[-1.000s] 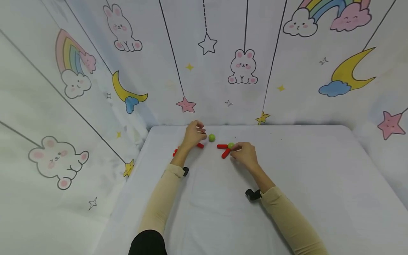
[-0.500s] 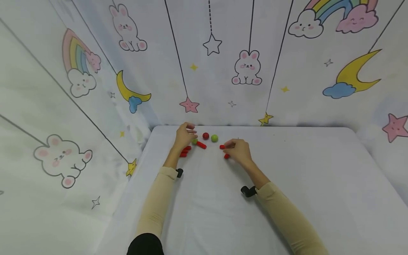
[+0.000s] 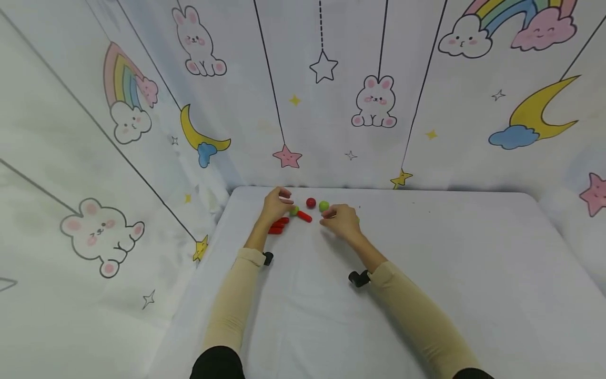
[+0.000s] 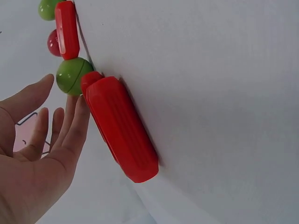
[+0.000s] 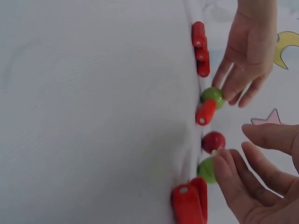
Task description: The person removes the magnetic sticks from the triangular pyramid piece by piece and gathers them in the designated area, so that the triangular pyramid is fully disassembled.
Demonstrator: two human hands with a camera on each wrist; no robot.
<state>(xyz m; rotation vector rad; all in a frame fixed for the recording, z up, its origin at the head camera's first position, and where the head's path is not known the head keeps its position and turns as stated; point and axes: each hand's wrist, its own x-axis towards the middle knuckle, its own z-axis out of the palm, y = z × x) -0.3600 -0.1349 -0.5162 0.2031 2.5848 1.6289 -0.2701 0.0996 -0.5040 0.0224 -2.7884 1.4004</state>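
Observation:
My left hand (image 3: 276,205) is at the far left of the table, its straight fingertips at a green ball (image 4: 74,77) with a red rod (image 3: 304,216) against it. In the left wrist view the thumb stands apart from the ball; contact by the fingers is hard to tell. My right hand (image 3: 343,221) hovers to the right, fingers apart, with nothing between them in the right wrist view. Just beyond its fingertips are a red ball (image 5: 213,142) and a second green ball (image 5: 207,170). Two red rods (image 5: 187,204) lie beside this hand, hidden by it in the head view.
Several red rods (image 3: 278,226) lie together beside the left wrist. A white cloth covers the table (image 3: 450,263). Behind the far edge hangs a printed curtain (image 3: 331,131). A sliver of green (image 3: 357,221) shows past the right hand.
My left hand has drawn left, uncovering the red ball and the green ball with its rod. The right hand has shifted left, over the two rods. The head view has turned slightly left.

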